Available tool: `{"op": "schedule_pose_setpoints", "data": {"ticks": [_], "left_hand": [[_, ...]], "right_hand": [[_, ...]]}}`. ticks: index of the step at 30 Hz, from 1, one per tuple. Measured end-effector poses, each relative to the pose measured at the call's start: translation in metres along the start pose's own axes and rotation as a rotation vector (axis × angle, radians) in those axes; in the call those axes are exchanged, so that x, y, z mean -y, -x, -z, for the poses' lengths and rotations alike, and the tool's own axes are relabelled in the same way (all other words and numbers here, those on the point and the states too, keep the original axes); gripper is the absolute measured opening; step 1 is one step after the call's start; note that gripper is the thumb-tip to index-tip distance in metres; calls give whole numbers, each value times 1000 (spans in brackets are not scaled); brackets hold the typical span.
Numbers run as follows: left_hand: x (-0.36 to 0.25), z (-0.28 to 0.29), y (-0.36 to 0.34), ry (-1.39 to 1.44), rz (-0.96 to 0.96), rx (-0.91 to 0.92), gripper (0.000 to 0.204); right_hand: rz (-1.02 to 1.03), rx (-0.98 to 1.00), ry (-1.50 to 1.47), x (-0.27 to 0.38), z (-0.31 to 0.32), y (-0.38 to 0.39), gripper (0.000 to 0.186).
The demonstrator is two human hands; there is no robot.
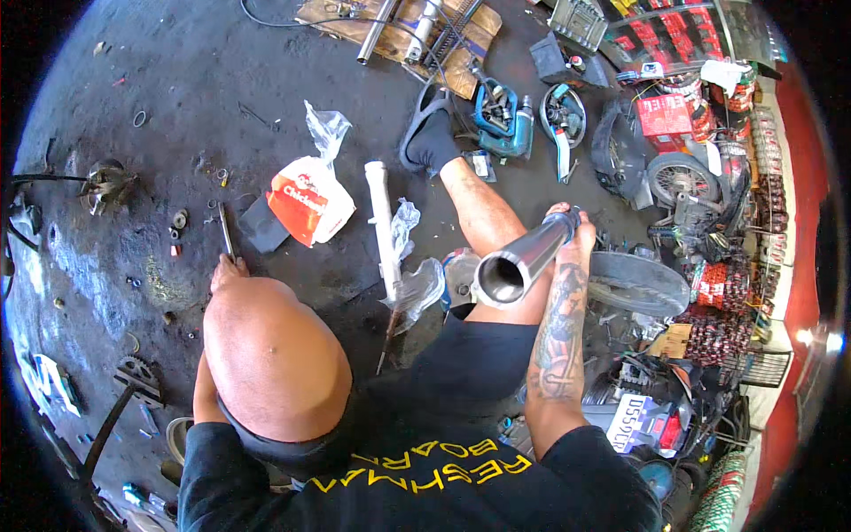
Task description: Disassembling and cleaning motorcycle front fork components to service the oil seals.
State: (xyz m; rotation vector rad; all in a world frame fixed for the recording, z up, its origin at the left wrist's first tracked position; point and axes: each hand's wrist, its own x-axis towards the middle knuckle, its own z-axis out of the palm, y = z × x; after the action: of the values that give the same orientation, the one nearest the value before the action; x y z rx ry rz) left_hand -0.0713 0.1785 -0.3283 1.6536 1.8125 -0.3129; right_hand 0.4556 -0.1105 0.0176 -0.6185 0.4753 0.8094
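Observation:
My right hand (581, 238) is closed around the far end of a shiny hollow metal tube (525, 266). The tube's open end tilts up toward me, above my right thigh. Beside my left knee, low at the floor, my left hand (228, 271) is closed on the near end of a thin metal tool (224, 230); the knee hides part of that hand. Between my legs lies a silver fork leg (380, 226), with clear plastic wrap (420, 285) against it. A dark rod (388, 341) extends from its near end.
An orange-and-white plastic bag (310, 199) and a dark flat piece (263, 224) lie past my left knee. Ahead, cardboard (355, 31) bears metal tubes and a spring. Blue container (502, 115), parts basin (564, 115) and tyre (640, 284) stand right. Small parts (180, 219) are scattered left.

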Motion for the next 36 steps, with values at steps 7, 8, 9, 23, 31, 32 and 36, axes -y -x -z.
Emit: {"op": "schedule_pose_setpoints", "data": {"ticks": [7,8,9,23,31,32,36], "left_hand": [[43,106,97,1106,-312,-85,28],[27,141,126,1063,-377,-160,27],[5,184,162,1019,-447,-232,27],[-80,347,452,366,-1085,-404,25],[-135,383,480,127,-1116,-482,17],[-139,375,470,445,-1199,-593,22],[-146,387,427,1510,-1301,-616,52]], "right_hand": [[63,-36,91,-38,-21,-18,34],[84,-28,136,-34,-17,-17,36],[124,-30,157,-28,-13,-12,40],[-74,175,-35,-101,-27,46,48],[-116,314,-81,-145,-31,30,52],[-199,247,-168,-160,-36,31,54],[-356,62,-283,-224,-47,55,57]]}}
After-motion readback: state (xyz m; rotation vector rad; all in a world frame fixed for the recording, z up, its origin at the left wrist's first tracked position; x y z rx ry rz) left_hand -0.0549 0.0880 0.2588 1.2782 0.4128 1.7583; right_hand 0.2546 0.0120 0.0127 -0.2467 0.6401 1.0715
